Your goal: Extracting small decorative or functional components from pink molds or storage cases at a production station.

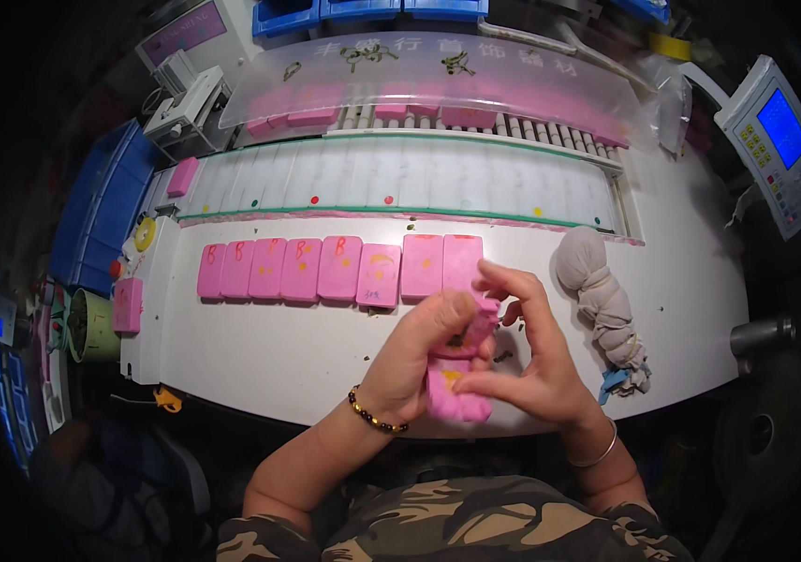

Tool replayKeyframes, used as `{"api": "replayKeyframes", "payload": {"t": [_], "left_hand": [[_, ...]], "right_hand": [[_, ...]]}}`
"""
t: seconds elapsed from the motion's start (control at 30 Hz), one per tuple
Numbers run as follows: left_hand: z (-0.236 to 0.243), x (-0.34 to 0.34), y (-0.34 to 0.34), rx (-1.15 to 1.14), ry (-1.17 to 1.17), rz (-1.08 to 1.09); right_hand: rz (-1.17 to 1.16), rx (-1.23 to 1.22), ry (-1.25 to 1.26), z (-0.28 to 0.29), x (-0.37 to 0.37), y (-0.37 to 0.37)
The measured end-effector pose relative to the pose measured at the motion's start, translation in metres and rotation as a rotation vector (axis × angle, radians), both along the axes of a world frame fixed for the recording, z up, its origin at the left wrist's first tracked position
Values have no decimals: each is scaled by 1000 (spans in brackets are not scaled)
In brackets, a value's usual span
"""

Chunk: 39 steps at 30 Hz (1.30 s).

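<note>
Camouflage clothing point(456, 526), beaded bracelet point(368, 417) and bangle point(608, 450) are worn.

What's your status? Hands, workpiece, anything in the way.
Left hand gripping pink block; right hand spread, touching it. Row of blocks beyond; cloth bundle to right.

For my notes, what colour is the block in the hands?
The block is pink with some yellow, seen best in the head view.

Lettering point(340, 246) on pink blocks point(338, 273) and translucent sheet point(513, 89)
</note>
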<state>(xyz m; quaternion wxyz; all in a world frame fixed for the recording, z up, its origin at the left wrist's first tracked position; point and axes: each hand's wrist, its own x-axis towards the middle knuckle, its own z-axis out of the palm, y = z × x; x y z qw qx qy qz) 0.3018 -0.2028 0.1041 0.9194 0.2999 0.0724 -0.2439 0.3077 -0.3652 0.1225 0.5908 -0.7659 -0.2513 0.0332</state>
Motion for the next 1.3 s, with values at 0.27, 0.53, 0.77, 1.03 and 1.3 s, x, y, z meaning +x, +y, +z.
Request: {"api": "replayKeyframes", "payload": {"t": [0.27,0.53,0.77,1.03,1.3], "left_hand": [[-15,6,-2,113,71,154],[-16,6,-3,33,-63,124],[-6,10,-2,480,-202,288],[-5,1,17,311,-206,-13],[5,-3,20,310,-337,-77]], "right_hand": [[-105,-220,-412,8,2,2],[-186,-191,-397,8,-3,9],[-37,73,-94,9,-6,6],[-295,45,-558,3,5,-6],[-222,-169,-786,3,-3,-2]]}}
